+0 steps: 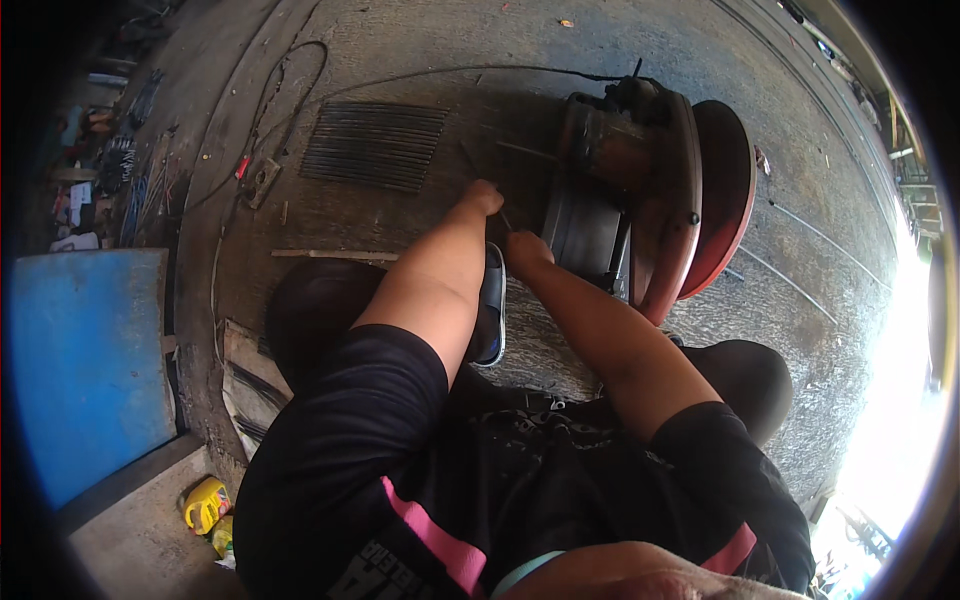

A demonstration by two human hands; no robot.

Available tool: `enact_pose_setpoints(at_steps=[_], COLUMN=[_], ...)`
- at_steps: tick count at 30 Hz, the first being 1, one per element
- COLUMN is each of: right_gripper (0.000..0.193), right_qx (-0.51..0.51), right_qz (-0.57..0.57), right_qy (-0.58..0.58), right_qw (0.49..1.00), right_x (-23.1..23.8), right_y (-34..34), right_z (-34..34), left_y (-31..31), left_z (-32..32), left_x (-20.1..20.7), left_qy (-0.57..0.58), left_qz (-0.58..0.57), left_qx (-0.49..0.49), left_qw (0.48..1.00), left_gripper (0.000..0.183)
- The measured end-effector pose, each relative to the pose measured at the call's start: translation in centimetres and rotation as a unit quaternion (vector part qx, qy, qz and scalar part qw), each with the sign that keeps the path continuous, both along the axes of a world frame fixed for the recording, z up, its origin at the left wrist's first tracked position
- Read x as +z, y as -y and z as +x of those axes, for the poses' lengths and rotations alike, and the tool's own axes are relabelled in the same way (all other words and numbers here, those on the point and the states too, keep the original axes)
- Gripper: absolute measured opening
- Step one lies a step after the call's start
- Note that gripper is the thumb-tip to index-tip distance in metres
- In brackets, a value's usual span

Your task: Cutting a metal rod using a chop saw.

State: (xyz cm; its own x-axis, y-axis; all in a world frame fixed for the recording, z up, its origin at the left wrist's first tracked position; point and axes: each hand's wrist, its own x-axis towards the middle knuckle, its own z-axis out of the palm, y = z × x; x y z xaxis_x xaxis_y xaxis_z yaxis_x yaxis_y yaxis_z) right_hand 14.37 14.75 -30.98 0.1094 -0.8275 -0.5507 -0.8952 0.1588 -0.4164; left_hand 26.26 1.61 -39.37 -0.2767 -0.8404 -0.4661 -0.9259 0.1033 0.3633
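Note:
My left hand [484, 197] is closed, and my right hand [528, 252] is closed a little nearer and to its right. A thin metal rod [505, 221] runs between the two hands, and both appear to grip it; my fingers hide much of it. Just right of my hands stands a chop saw [625, 150] with a large reddish round guard [683, 215] and a dark metal base [585, 235]. Beyond my left hand, a row of several dark rods [375, 146] lies side by side on the concrete floor.
A black cable [440, 70] loops across the floor from the saw to the left. A thin strip [335, 255] lies before my left knee. Long rods [800, 225] lie at the right. A blue panel [90, 370] and a yellow container [206, 505] are at the left.

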Motion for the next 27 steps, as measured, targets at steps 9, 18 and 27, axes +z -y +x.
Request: enact_pose_setpoints(at_steps=[9,18,27], right_gripper=[0.027,0.023,0.016], right_qx=[0.040,0.322,0.186], right_qz=[0.129,0.034,-0.219], right_qy=[-0.030,-0.176,-0.146], right_qw=[0.990,0.930,0.947], right_x=[-3.4,0.4,-2.5], right_y=[-5.1,-12.4,-15.7], right_z=[-5.7,-12.7,-15.6], left_y=[-0.4,-5.0,-18.4], left_z=[-7.3,-14.9,-16.8], left_x=[-6.4,-1.5,4.9], left_qy=[0.156,-0.146,-0.053], left_qz=[0.150,0.162,0.256], left_qx=[-0.105,0.112,0.069], left_qw=[0.971,0.969,0.963], left_gripper=[0.046,0.049,0.038])
